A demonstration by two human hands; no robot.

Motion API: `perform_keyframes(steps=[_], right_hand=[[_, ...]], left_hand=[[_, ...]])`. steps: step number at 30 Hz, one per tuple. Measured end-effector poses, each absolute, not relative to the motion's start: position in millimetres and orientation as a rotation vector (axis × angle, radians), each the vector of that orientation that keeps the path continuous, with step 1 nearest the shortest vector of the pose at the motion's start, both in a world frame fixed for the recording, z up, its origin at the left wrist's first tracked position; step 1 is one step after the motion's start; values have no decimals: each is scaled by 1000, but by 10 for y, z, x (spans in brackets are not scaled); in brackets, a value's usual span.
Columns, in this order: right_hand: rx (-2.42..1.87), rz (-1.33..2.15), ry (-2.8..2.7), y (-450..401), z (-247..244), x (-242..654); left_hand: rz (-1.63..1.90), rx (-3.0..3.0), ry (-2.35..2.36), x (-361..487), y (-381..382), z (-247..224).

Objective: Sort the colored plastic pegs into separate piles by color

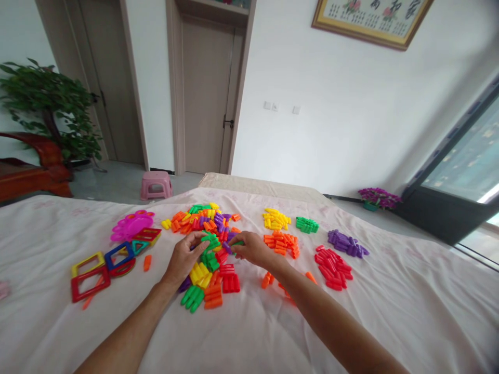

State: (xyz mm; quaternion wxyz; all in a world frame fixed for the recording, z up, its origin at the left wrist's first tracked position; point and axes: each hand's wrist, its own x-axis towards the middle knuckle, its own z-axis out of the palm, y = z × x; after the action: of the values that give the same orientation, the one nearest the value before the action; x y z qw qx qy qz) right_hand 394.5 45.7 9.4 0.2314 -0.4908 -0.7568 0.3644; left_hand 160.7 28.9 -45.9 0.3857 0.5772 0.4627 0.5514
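Note:
My left hand (pixel 187 255) is at the left side of a mixed heap of bullet-shaped plastic building pieces. Its thumb and fingers close on green plastic pieces (pixel 211 240). Facing it across the heap, my right hand (pixel 248 247) points down with its fingers pinched together. A bit of a green plastic piece (pixel 237 242) shows at those fingertips, mostly hidden by the fingers. Purple pieces (pixel 227 248) lie between the hands. Nearer to me are yellow pieces (pixel 201 275), red pieces (pixel 231 283), orange pieces (pixel 213 297) and green pieces (pixel 193 297), grouped side by side.
Sorted piles lie to the right: yellow (pixel 276 219), green (pixel 307 225), orange (pixel 281 242), purple (pixel 346 243) and red (pixel 333 267). Loose orange pieces (pixel 267 280) sit by my right forearm. Magnetic frame tiles (pixel 90 285) and a pink flower-shaped tray (pixel 130 227) rest on the left of the cloth.

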Motion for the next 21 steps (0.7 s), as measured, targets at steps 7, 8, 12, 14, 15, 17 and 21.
perform_keyframes(steps=[7, 8, 12, 14, 15, 17, 21], right_hand=[[-1259, 920, -2127, 363, 93, 3659], [-1243, 904, -2154, 375, 74, 3643], [-1206, 858, -2150, 388, -28, 3647], [-1191, 860, -2145, 376, -49, 3700], [-1191, 862, -2137, 378, -43, 3753], [-1233, 826, -2085, 427, 0, 3944], [-1493, 504, -1839, 730, 141, 4740]], left_hand=[[1326, 1486, 1118, 1664, 261, -443], [1312, 1500, 1128, 1663, 264, -448], [1284, 1606, 1225, 1654, 291, -470], [1259, 1665, 1266, 1638, 298, -469], [1252, 1685, 1275, 1620, 299, -468], [1275, 1700, 1309, 1555, 304, -472], [1383, 1683, 1583, 1343, 359, -558]])
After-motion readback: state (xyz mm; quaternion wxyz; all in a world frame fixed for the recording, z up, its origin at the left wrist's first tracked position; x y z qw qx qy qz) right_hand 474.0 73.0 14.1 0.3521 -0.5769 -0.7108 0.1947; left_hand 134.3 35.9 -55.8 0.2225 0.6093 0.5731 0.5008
